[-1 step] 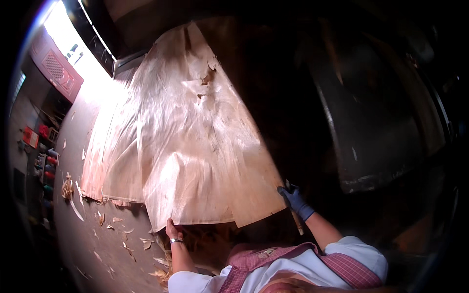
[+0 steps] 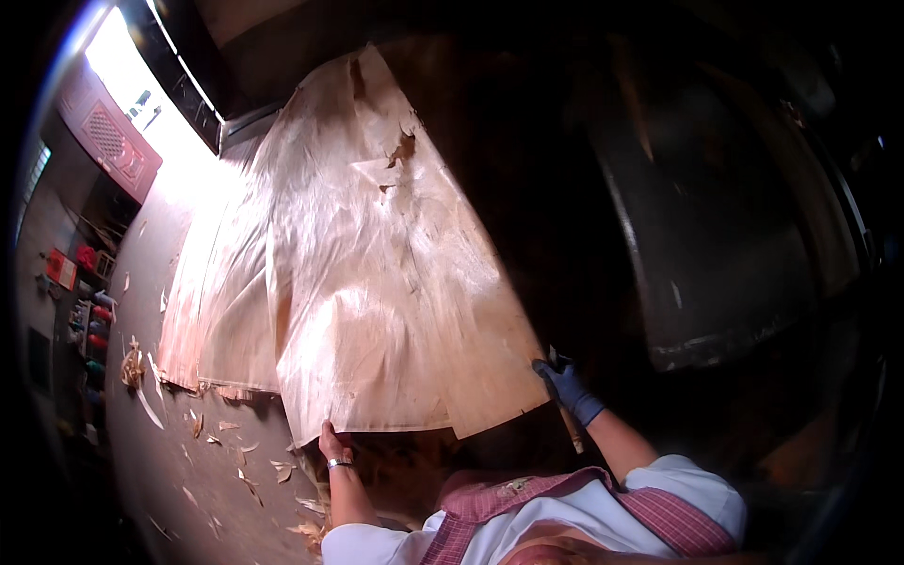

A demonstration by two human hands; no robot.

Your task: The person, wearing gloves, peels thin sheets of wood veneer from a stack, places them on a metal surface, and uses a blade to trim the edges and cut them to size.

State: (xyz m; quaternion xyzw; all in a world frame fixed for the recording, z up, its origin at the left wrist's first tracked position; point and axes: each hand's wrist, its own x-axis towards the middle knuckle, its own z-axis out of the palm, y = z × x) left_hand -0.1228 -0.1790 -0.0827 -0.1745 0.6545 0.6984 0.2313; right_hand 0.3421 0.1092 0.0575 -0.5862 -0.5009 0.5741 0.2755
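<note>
A wide, thin sheet of pale wood veneer (image 2: 377,282) spreads out in front of me, wavy and shiny, with torn holes toward its far end. My left hand (image 2: 331,443), bare with a metal band at the wrist, is closed on the sheet's near edge, thumb on top. At the near right corner my right hand (image 2: 569,388), in a blue glove, is closed on the right edge; its fingertips are partly in shadow. A narrow stick-like piece (image 2: 573,431) shows just below the glove; whether I hold it cannot be made out.
More veneer sheets (image 2: 179,348) lie beneath and left of the top one. Wood scraps (image 2: 132,365) litter the grey floor at left. A dark slab-like stack (image 2: 716,282) stands at right in deep shadow. A pink door (image 2: 108,141) stands beside the bright doorway at far left.
The view has shifted very slightly. Both hands keep the same hold on the veneer sheet.
</note>
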